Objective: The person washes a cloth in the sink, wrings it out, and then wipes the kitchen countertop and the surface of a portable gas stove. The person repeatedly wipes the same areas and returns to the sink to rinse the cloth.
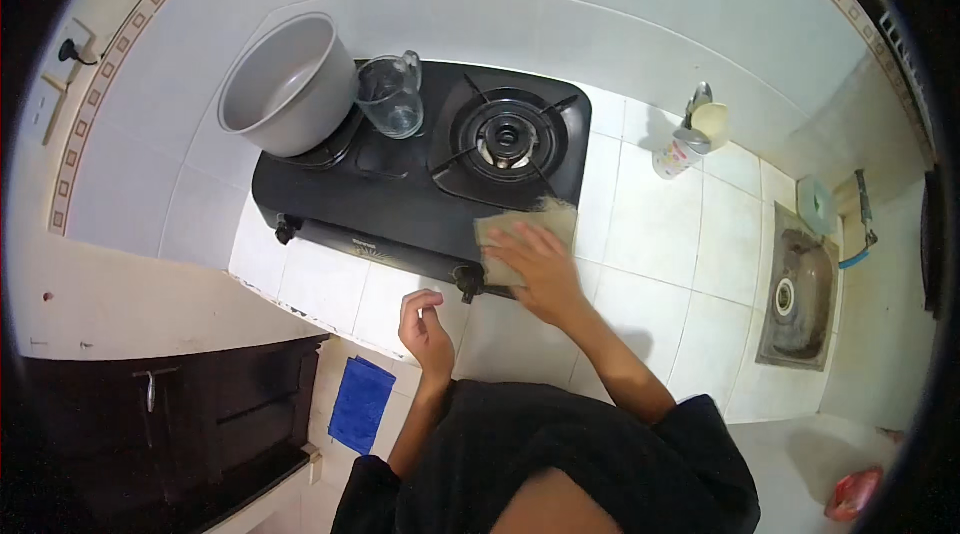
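Note:
My right hand (536, 264) lies flat, palm down, on a tan cloth (499, 234) spread over the front right corner of a black two-burner gas stove (375, 211). My left hand (426, 331) is raised before the stove's front edge, with its fingers loosely curled and nothing seen in it. Behind the cloth is the bare right burner (508, 135) with its pan supports. A large grey pot (289, 88) rests on the left burner, and a clear glass mug (394, 100) stands between the two burners. One control knob (469, 280) is just left of the cloth.
On the white tiled counter (652, 219), a printed container (677, 155) with utensils stands right of the stove. Farther right are a metal sink (802, 301) and a green container (816, 205). A blue cloth (361, 405) lies low at left, near a dark cabinet (187, 429).

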{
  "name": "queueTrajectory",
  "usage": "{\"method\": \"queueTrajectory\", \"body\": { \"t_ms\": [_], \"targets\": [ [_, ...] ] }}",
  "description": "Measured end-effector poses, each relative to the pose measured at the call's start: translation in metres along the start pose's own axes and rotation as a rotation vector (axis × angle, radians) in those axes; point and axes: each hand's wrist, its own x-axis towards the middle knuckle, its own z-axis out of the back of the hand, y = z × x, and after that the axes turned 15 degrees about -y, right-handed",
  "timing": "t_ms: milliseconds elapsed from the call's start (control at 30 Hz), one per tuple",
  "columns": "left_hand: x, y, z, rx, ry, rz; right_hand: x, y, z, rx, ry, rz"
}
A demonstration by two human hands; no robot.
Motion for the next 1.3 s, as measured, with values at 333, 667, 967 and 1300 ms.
{"method": "queueTrajectory", "body": {
  "t_ms": [333, 667, 967, 1300],
  "targets": [
    [0.006, -0.008, -0.034, -0.117, 0.129, -0.067, -0.124, -0.047, 0.140, 0.803, -1.178, -1.302],
    [-0.015, -0.031, -0.067, -0.201, 0.326, -0.190, -0.177, -0.012, 0.038, -0.455, 0.103, -0.548],
    [-0.014, -0.016, -0.057, -0.108, 0.324, -0.126, -0.089, -0.122, 0.019, -0.503, -0.074, -0.421],
    [-0.009, -0.033, -0.071, -0.100, 0.359, -0.214, -0.053, -0.164, -0.010, -0.601, -0.198, -0.457]
  ]
}}
